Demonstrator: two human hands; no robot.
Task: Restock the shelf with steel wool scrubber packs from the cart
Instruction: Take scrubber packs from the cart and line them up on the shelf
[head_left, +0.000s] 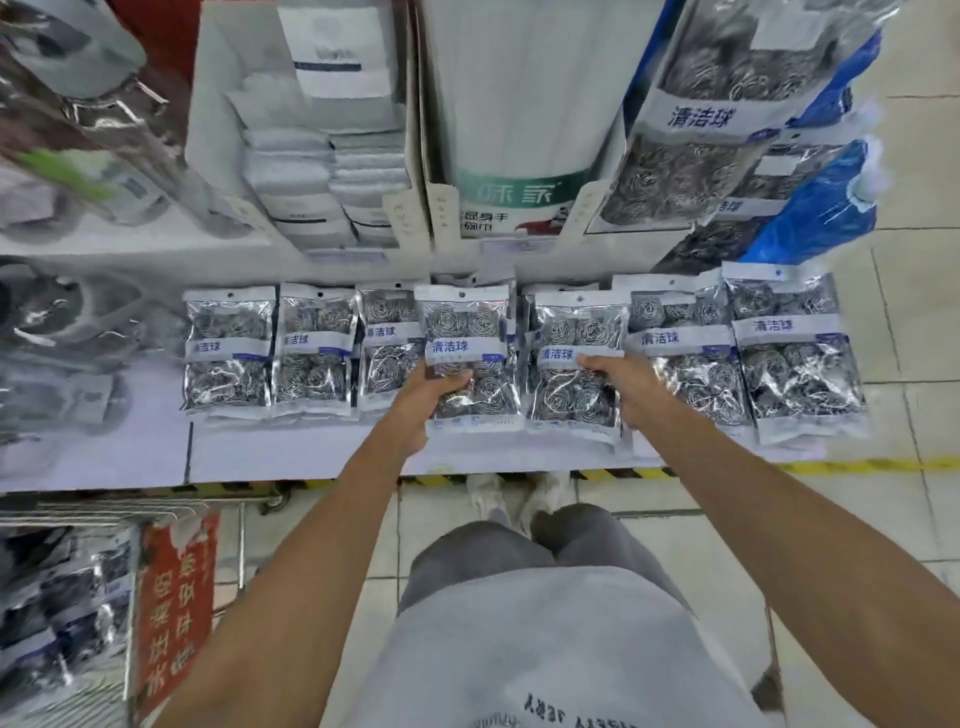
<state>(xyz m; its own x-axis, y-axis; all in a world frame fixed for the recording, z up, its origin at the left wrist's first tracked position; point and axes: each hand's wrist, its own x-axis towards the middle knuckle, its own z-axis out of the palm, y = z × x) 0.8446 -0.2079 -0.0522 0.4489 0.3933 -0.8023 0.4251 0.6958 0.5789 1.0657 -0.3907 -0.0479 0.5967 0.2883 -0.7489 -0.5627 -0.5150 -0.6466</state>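
Left hand clamped on pack; right hand clamped on next pack. Both lie in the row on the shelf. Cart lower left holds more packs.

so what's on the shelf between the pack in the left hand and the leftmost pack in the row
In the head view, two more scrubber packs stand between the left hand's pack and the leftmost pack, overlapping at their edges.

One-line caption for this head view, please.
Left hand and right hand each set a steel wool scrubber pack into the shelf row.
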